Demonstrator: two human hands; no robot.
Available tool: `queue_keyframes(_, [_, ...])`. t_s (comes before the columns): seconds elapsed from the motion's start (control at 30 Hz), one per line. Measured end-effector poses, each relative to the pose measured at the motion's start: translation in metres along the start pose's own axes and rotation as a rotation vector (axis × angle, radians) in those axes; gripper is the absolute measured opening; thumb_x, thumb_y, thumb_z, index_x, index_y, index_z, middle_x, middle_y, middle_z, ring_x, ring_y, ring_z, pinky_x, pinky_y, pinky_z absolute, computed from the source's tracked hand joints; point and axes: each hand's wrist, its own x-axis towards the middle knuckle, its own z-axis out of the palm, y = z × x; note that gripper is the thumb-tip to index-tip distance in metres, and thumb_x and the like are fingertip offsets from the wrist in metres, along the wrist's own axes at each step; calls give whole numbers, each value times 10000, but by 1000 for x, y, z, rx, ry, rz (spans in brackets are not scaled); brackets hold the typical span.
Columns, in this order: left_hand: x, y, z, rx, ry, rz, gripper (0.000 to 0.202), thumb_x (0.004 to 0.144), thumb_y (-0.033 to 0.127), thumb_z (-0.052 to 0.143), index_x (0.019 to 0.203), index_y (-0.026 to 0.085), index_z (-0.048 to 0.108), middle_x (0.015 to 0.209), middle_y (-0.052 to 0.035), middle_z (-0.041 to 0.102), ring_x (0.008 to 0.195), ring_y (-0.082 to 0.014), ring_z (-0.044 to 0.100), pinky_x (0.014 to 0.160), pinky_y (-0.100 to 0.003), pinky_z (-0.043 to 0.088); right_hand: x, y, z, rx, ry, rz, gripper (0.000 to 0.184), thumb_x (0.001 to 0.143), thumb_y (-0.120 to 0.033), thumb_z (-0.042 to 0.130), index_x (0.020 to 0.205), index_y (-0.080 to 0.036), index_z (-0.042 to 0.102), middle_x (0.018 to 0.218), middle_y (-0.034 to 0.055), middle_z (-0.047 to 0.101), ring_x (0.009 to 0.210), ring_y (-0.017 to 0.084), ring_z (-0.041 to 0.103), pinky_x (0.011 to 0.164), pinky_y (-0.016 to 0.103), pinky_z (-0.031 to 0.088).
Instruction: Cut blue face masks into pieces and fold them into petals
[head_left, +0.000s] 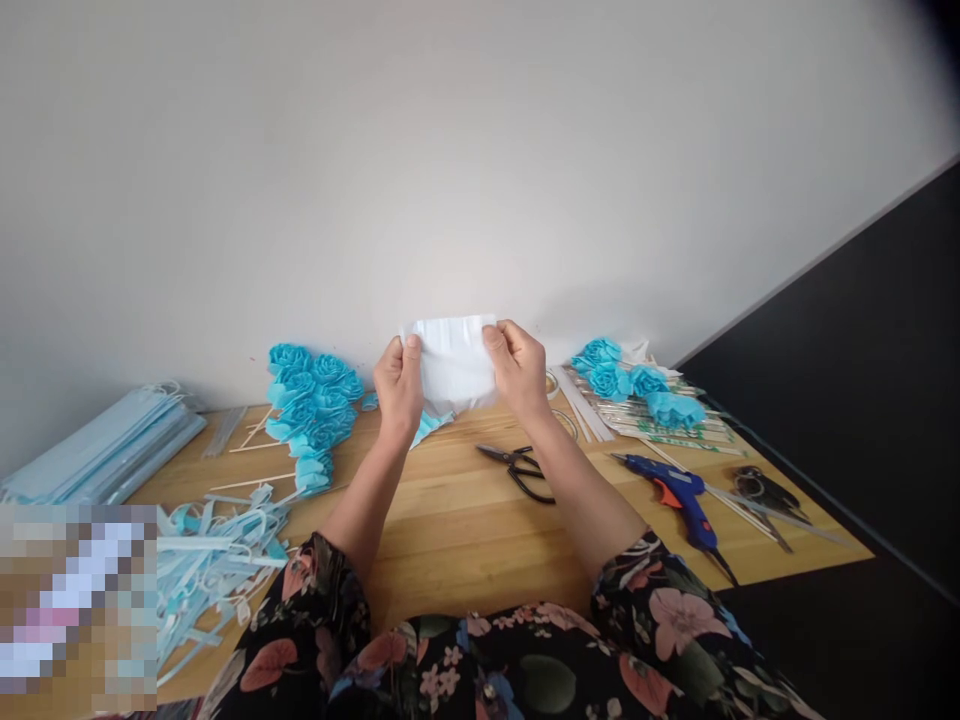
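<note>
Your left hand [400, 385] and right hand [520, 368] pinch a white rectangular fabric sheet [457, 360] above brown wooden desk [465, 550], toward far edge. Likely spreading it; next move needs even tension.

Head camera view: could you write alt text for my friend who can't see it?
A person's left hand and right hand hold a white sheet by its sides above a wooden table. Blue flowers lie to left and right; scissors and a glue gun lie toward the right, a heap of pale strips at near left.
</note>
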Motion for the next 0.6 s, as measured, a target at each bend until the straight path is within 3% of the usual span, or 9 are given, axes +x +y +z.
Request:
queue_keyframes(0.1, [-1,3,1,24,23,38,485,902,579,585,650,191,442,625,34,304,584,-110,277,541,-265,248,-1,-1,-1,-27,1,14,482,910,-562,550,645,-221,339,591,-61,219,574,93,224,532,261,215])
queue_keyframes(0.23, [-3,8,2,42,26,60,481,916,553,579,642,190,422,636,32,284,590,-110,269,542,-266,237,-4,-6,2,-88,147,-44,508,943,-551,495,630,-224,263,596,-53,220,587,97,220,550,261,242])
queue_keyframes(0.33, [-5,11,2,20,50,69,474,916,542,584,646,190,417,652,28,286,602,-109,270,547,-262,244,-6,-9,4,-112,186,-70,499,953,-538,477,631,-227,258,593,-52,219,585,101,215,554,264,247])
queue_keyframes(0.5, [-5,11,3,-77,25,18,431,912,529,596,679,192,463,652,26,330,603,-105,315,552,-244,279,-2,-7,3,5,143,0,532,927,-555,528,620,-230,239,604,-48,202,582,101,229,547,267,242])
queue_keyframes(0.6, [0,5,3,-186,36,-83,389,898,538,610,731,199,516,663,22,411,617,-109,402,560,-232,324,2,-2,1,166,2,121,542,899,-622,539,623,-229,286,609,-47,237,573,97,265,536,260,262])
